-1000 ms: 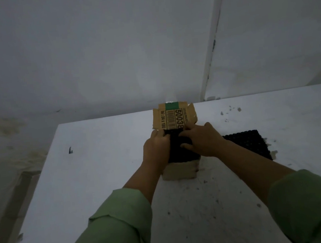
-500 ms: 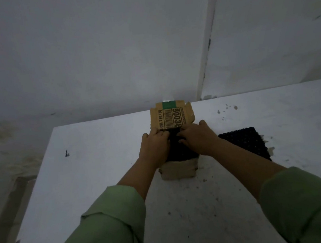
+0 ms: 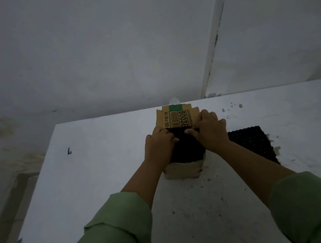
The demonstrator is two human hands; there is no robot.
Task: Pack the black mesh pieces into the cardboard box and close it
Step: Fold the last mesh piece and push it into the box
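I see both hands, left hand and right hand, pressing, seemingly flat-fingered, black mesh inside the cardboard box at frame center.

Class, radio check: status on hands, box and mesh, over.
Left hand and right hand pressing mesh into cardboard box. Flap up. Spare mesh piece on table.

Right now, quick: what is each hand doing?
Left hand: fingers pressing the black mesh down into the cardboard box.
Right hand: same, pressing the mesh; gripping nothing visibly.
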